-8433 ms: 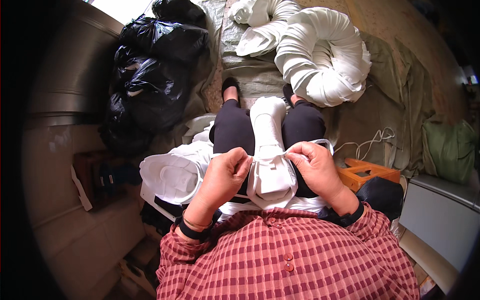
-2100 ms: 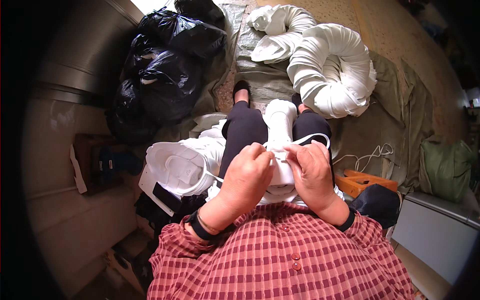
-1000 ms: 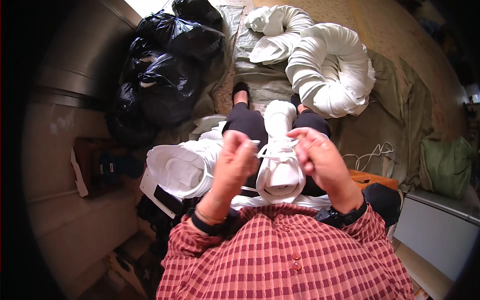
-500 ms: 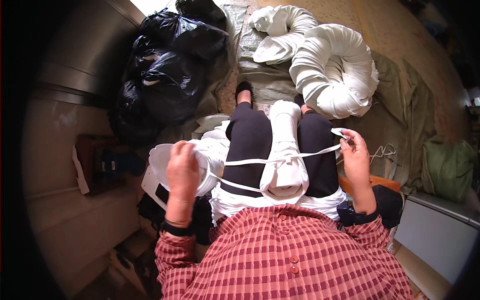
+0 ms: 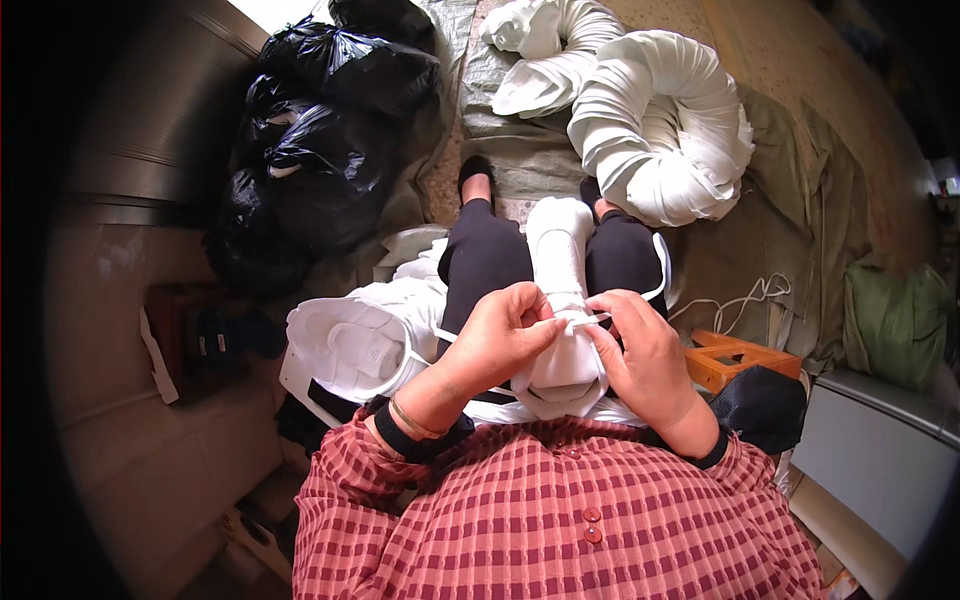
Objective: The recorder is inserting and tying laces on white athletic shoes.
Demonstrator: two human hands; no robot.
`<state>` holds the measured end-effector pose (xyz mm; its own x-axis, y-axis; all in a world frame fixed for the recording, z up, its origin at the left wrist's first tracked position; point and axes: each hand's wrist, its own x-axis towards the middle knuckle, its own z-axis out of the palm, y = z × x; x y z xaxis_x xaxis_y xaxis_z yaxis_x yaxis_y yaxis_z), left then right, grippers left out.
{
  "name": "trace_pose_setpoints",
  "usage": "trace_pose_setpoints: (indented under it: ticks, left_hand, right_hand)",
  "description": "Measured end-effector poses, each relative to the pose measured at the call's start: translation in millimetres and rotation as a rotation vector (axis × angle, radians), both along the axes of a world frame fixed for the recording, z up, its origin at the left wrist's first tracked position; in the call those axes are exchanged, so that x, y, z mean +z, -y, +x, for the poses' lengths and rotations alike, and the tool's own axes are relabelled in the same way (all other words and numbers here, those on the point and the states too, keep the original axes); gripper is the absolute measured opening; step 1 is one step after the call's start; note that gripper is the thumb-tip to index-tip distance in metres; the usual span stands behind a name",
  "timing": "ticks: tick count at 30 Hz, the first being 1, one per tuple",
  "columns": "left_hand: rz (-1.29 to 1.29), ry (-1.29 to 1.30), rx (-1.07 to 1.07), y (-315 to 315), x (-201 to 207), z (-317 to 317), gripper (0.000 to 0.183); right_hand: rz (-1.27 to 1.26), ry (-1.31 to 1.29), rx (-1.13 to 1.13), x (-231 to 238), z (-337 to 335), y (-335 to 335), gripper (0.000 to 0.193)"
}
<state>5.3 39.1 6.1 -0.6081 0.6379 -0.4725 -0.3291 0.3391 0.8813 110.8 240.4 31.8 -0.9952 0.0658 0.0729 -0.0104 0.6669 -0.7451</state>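
A white shoe upper [image 5: 560, 245], long and padded, lies lengthwise between my thighs, its wide opening toward my body. Over its middle, my left hand [image 5: 515, 325] pinches a white lace with thumb and bent fingers. Close by on the right, my right hand [image 5: 635, 350] is closed on the white lace [image 5: 592, 319] too, a short flat piece of it showing between both hands. Another strand of lace loops over my right knee. At my left thigh rests a stack of white shoe uppers [image 5: 365, 345], the nearest one's hollow inside showing.
Black plastic bags [image 5: 330, 150] are heaped at the far left. Coiled stacks of white uppers [image 5: 660, 130] lie on a green-grey sheet [image 5: 800, 180] ahead. An orange wooden frame [image 5: 740, 362] and a grey box [image 5: 870, 450] stand at the right, near a green sack [image 5: 895, 320].
Both hands have come inward from wide apart to meet over the upper. The lace, stretched across my thighs before, is now gathered at the middle between my fingers.
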Motion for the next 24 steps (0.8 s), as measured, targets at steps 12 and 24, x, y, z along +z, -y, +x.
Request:
trace_pose_setpoints:
  ticks: [12,24]
  left_hand:
    - [-0.003,0.032,-0.124,-3,10,-14,0.007]
    - [0.022,-0.534,0.087,3,2,-6,0.016]
  right_hand:
    - [0.062,-0.116,0.224,-2,-46,-18,0.012]
    - [-0.075,0.155,0.037,6,-26,-12,0.017]
